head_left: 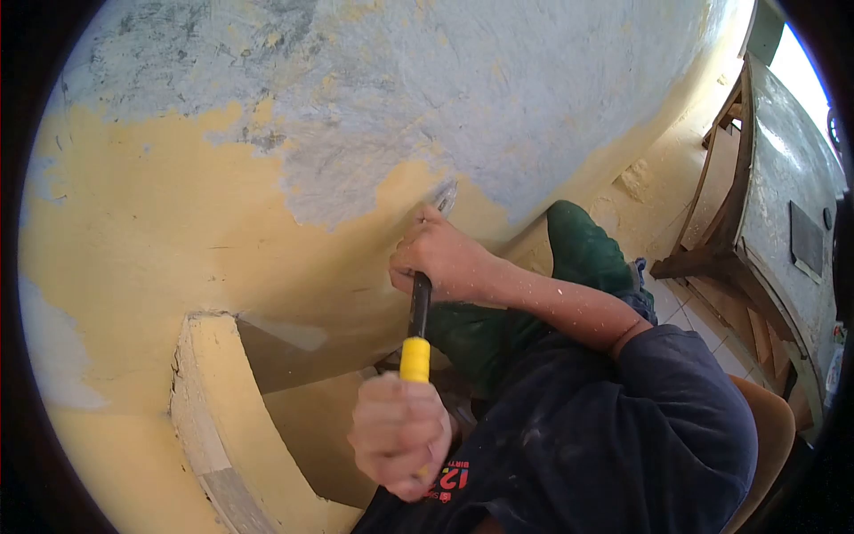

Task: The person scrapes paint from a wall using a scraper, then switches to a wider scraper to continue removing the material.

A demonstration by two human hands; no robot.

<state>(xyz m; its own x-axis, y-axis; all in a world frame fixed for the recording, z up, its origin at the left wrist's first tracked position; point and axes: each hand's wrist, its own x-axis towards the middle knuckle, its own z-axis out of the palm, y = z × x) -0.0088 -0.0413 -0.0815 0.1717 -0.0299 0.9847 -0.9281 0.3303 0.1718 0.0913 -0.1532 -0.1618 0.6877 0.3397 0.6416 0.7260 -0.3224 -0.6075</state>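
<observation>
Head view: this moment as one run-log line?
right hand: gripping tool's black shaft | left hand: gripping below yellow band | metal tip: near grey patch | contact: unclear

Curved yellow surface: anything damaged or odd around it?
The yellow surface is broken by ragged grey patches, and the curved rib at lower left has a rough, cracked edge; both interrupt the smooth finish.

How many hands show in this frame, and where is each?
2. The upper hand grips the black part of the tool, close to its metal end; the lower hand holds it just below the yellow section.
</observation>
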